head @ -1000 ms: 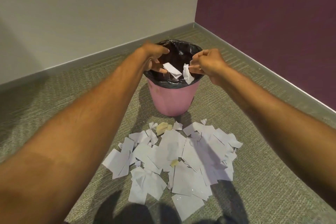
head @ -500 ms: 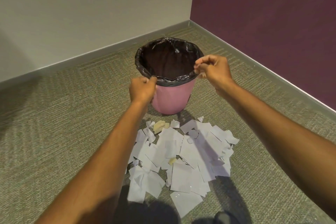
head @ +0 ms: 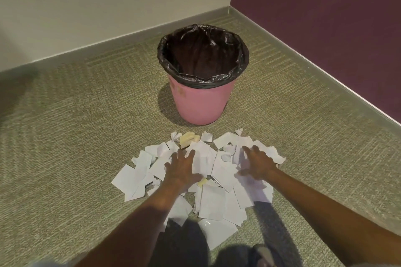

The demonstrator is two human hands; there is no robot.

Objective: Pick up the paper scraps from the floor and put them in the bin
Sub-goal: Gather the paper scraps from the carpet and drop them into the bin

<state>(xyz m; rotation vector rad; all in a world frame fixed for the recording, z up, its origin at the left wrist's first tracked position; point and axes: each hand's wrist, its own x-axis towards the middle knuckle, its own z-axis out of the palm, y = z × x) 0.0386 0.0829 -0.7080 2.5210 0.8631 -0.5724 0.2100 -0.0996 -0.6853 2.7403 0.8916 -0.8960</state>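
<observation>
- Left hand (head: 182, 169): lies palm-down on the left-centre of the paper scraps (head: 211, 204), fingers (head: 191, 154) spread and fairly straight, tips pointing towards the bin (head: 199, 104). Pinches nothing.
- Right hand (head: 257, 163): sits palm-down on the right part of the same pile, fingers (head: 246, 149) splayed wide and slightly arched, thumb out to the inner side. Blurred a little; cannot tell whether any scrap is caught beneath it.
- Hands near each other, apart, with a strip of white paper between them.
- Paper scraps: loose heap of torn white pieces, overlapping, flat on the carpet floor (head: 86, 136) just in front of the bin and not touching it. Spills widest to the left, with large pieces nearest the camera.
- Crumpled yellowish scrap (head: 188, 137) at the far edge of the heap, on the bin side. Smaller yellow bit (head: 202, 182) just beside the left wrist.
- Bin: pink, round, upright on the carpet near the room corner, lined with a black bag (head: 204, 81) folded over the rim. Inside dark; cannot tell the contents.
- Beige wall (head: 108, 6) behind on the left, purple wall (head: 325, 17) on the right, grey skirting (head: 130, 41) along both.
- Both forearms bare, reaching in from the lower edge.
</observation>
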